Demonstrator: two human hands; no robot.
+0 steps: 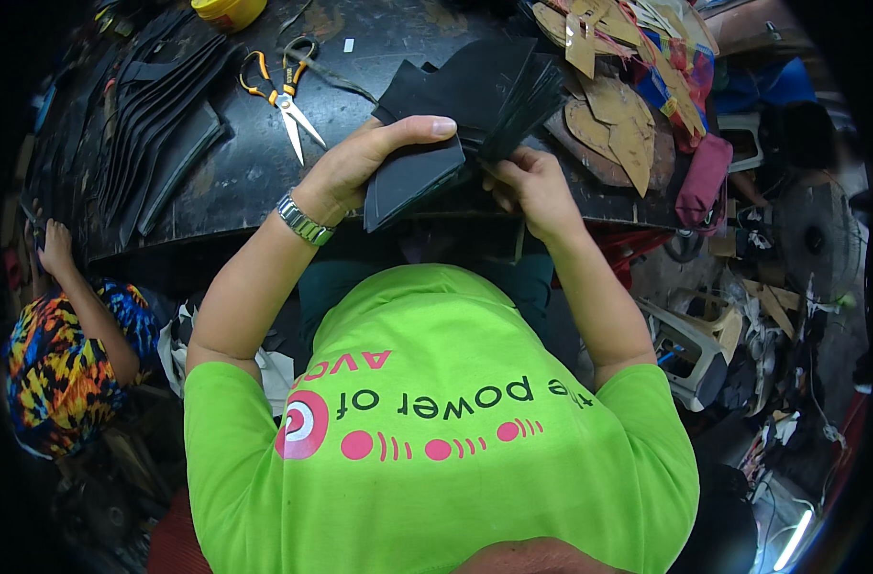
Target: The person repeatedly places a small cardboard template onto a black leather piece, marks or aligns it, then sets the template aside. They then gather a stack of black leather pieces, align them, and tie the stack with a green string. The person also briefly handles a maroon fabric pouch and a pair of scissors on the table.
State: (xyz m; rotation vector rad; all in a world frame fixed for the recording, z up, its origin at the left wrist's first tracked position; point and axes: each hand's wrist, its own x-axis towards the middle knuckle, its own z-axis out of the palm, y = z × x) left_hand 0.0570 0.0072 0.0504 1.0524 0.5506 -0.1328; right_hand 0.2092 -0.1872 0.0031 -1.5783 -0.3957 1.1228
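My left hand (374,158) is closed round a stack of black sheet pieces (460,91), its thumb lying across the top. The pieces look thin and flat, like cut leather or a similar material; their kind is not certain. Toward the right the stack's edges fan apart. There my right hand (530,187) pinches at the lower right edge, its fingertips partly hidden by the sheets. Left of the stack, scissors (284,96) with orange and black handles lie on the dark table (235,182), blades spread and pointing toward me.
More black pieces (159,134) lie overlapped at the table's left. Brown card templates (608,120) pile up at the right, beside a maroon pouch (704,182). A yellow tub (228,11) stands at the far edge. Another person in a patterned shirt (77,359) is close on my left.
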